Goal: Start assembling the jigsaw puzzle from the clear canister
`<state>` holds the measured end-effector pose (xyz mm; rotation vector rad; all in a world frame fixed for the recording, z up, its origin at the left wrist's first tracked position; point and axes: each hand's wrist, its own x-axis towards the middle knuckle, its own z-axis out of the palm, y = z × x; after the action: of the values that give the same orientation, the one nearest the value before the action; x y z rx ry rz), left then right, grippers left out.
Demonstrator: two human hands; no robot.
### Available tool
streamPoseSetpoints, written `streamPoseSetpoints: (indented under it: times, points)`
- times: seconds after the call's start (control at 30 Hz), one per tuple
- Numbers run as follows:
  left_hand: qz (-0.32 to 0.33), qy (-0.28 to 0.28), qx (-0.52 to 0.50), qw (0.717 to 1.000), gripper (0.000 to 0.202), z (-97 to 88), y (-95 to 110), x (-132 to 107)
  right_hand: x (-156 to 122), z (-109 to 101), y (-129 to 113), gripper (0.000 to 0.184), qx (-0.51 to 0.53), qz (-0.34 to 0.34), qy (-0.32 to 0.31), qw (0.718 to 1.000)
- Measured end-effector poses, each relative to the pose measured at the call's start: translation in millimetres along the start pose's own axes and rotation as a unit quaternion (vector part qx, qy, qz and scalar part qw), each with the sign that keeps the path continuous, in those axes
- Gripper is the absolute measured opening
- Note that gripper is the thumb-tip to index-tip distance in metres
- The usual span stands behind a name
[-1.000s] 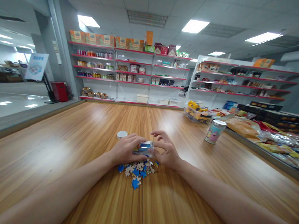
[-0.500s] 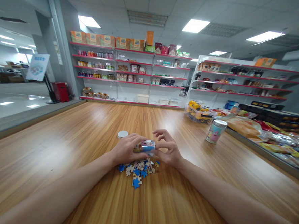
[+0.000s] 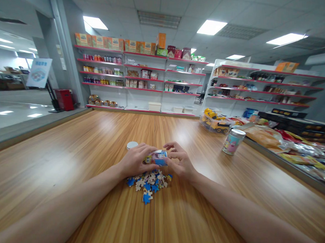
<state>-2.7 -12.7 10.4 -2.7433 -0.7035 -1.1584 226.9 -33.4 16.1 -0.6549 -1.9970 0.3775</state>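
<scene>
A small printed can (image 3: pixel 157 156), blue with cartoon colours, lies tilted on its side between my two hands. My left hand (image 3: pixel 138 157) is wrapped over its left end. At its right end, the bent fingers and thumb of my right hand (image 3: pixel 180 161) close on the rim, the upper fingers curled loosely above. Just below the hands, a pile of jigsaw pieces (image 3: pixel 147 186), blue and pale wood-coloured, is heaped on the table; part of the pile is hidden by my left hand. A round silvery lid (image 3: pixel 132 145) lies behind my left hand.
A second printed can (image 3: pixel 233 142) with its lid on stands to the right on the wooden table (image 3: pixel 91 212). Farther back is a clear bin of yellow toy vehicles (image 3: pixel 216 122). Snack packets (image 3: pixel 301 144) fill the right edge. Stocked shelves (image 3: pixel 143 80) line the back.
The can has turned a little in my hands, showing more of its print. My right fingers have come in closer to its end. The puzzle pile looks the same.
</scene>
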Motion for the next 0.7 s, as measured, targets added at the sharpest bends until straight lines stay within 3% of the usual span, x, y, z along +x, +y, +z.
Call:
streamPoseSetpoints:
  times: [0.2, 0.3, 0.43, 0.53, 0.6, 0.7]
  points:
    - [-0.037, 0.014, -0.009, 0.999, 0.047, 0.8, -3, -1, 3, -1, -9, 0.020, -0.030, -0.079, 0.047, 0.995]
    - [-0.044, 0.023, -0.012, 0.999, 0.047, 1.0, -4, -1, 1, -2, -10, 0.021, -0.026, -0.069, 0.063, 0.995]
    - [-0.045, 0.035, -0.004, 0.998, 0.046, 1.1, -7, -3, -1, -1, -7, 0.022, -0.011, -0.008, 0.102, 0.995]
    - [-0.058, 0.044, 0.007, 0.997, 0.045, 2.1, -10, -4, 1, -1, 0, 0.026, 0.016, 0.064, 0.166, 0.984]
    - [-0.071, 0.052, 0.010, 0.996, 0.044, 3.3, -12, -4, 4, -3, 8, 0.028, 0.062, 0.145, 0.248, 0.956]
    - [-0.102, 0.079, 0.005, 0.992, 0.047, 5.1, -15, -4, 9, -7, 25, 0.029, 0.144, 0.257, 0.367, 0.882]
